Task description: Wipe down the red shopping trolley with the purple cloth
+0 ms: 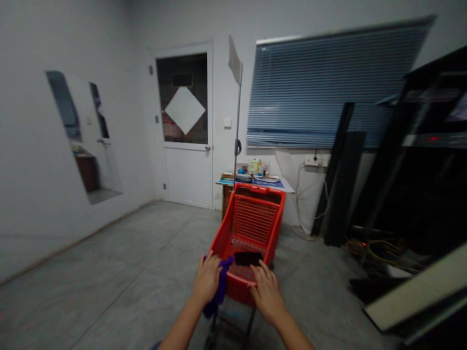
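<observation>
A red plastic shopping cart stands in front of me, its near end between my hands. My left hand is closed at the cart's near left corner, with a purple cloth bunched under its fingers and hanging down outside the basket. On the near right side, my right hand grips the cart, fingers curled over the rim and thumb on the near face. Just beyond its fingertips is a flat black object across the basket; its kind is too dark to make out.
A pole with a pale flag rises beside the cart's far end. Behind stands a small table with bottles and papers. A white door is at the back left. Dark panels, a rack and cables line the right.
</observation>
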The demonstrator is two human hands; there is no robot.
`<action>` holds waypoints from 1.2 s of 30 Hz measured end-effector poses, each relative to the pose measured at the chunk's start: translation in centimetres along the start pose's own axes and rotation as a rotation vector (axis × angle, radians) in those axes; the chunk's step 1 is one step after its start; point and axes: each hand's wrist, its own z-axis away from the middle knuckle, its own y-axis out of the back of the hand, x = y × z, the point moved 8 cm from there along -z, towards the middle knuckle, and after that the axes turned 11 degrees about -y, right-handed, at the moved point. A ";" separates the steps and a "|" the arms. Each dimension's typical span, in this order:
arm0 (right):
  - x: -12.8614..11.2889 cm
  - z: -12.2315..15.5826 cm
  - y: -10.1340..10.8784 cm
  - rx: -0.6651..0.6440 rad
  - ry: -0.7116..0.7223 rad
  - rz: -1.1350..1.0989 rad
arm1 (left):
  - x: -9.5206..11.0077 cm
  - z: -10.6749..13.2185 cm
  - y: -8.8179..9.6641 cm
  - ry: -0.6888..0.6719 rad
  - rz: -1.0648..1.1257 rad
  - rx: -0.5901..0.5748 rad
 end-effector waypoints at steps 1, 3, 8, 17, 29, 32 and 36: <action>0.0 0.1 -0.1 0.003 -0.007 0.000 | -0.4 0.0 0.1 0.019 -0.011 0.006; -0.2 0.2 -0.5 0.005 -0.021 0.000 | 0.2 0.1 -0.4 0.043 -0.023 0.020; -0.9 0.4 -0.9 0.004 -0.044 0.004 | 6.2 -0.1 -3.0 -0.043 0.044 0.010; -1.5 1.6 -0.7 -0.016 -0.041 0.002 | 0.9 -0.3 -1.0 -0.047 0.072 -0.047; 2.7 -4.9 2.3 0.058 -0.043 0.068 | 6.7 0.4 -2.0 -0.100 0.113 -0.073; 3.0 -4.1 2.2 0.079 -0.044 0.068 | 5.6 0.9 -2.0 -0.163 0.124 -0.071; 1.7 -3.3 2.2 0.097 -0.013 0.059 | 0.1 0.5 -1.2 -0.042 0.098 -0.069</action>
